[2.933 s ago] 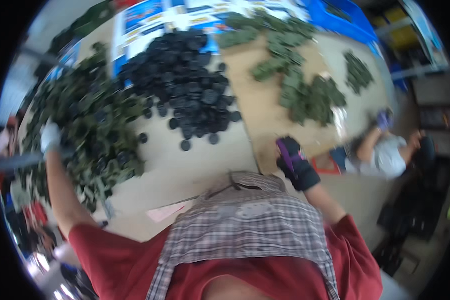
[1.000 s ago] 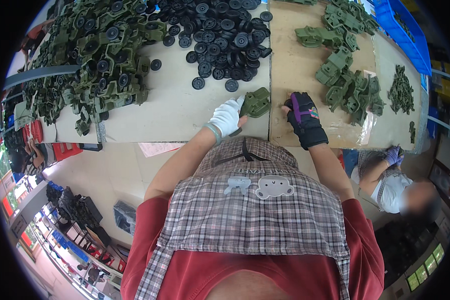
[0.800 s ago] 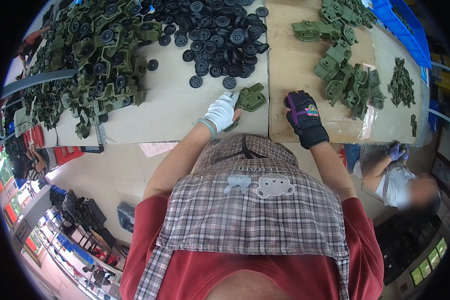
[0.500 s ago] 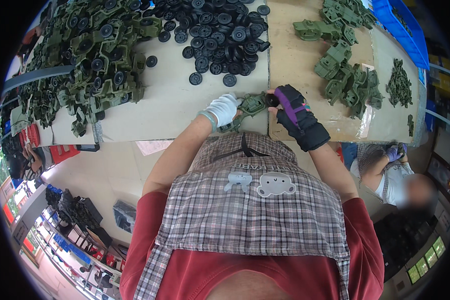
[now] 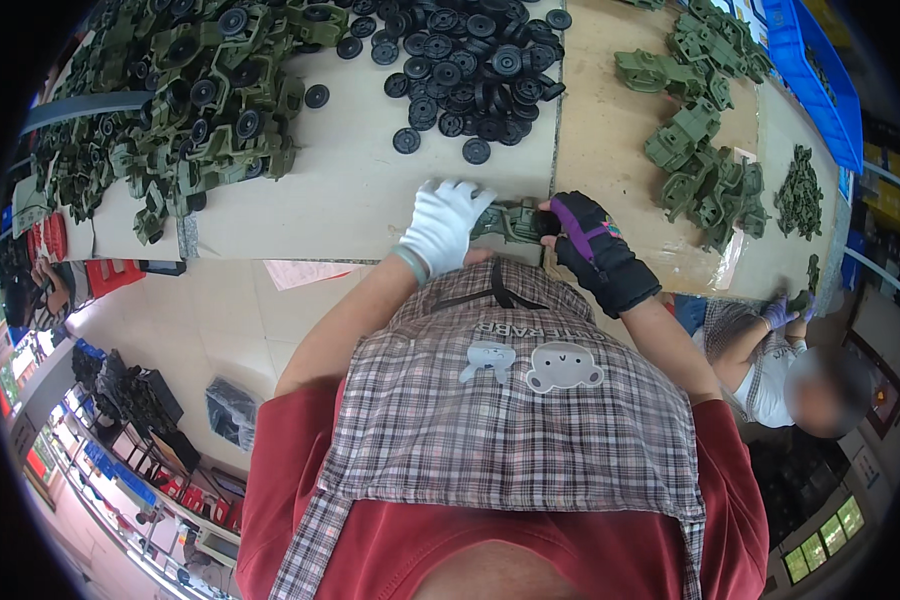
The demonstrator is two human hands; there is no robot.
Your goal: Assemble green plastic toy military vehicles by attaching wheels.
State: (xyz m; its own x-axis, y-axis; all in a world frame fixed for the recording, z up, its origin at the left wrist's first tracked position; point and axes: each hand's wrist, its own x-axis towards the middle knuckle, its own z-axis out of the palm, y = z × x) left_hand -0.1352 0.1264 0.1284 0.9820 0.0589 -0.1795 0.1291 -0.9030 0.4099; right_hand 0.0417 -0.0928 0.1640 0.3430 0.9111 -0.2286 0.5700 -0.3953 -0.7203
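Observation:
Between my hands, close to the table's near edge, is a green plastic toy vehicle body. My left hand, in a white glove, is closed round its left end. In a black and purple fingerless glove, my right hand pinches a black toy wheel against the vehicle's right end. Whether the wheel sits on an axle is hidden by the fingers. Beyond my hands lies a heap of loose black wheels.
At the left is a big pile of green vehicles with wheels. Green bodies without visible wheels lie at the right, beside a small heap of green parts and a blue bin. A co-worker works at the far right.
The toy vehicle has turned in my hands to lie more level. My left hand has shifted its hold, its back now upward. The right hand still keeps the wheel at the vehicle's end.

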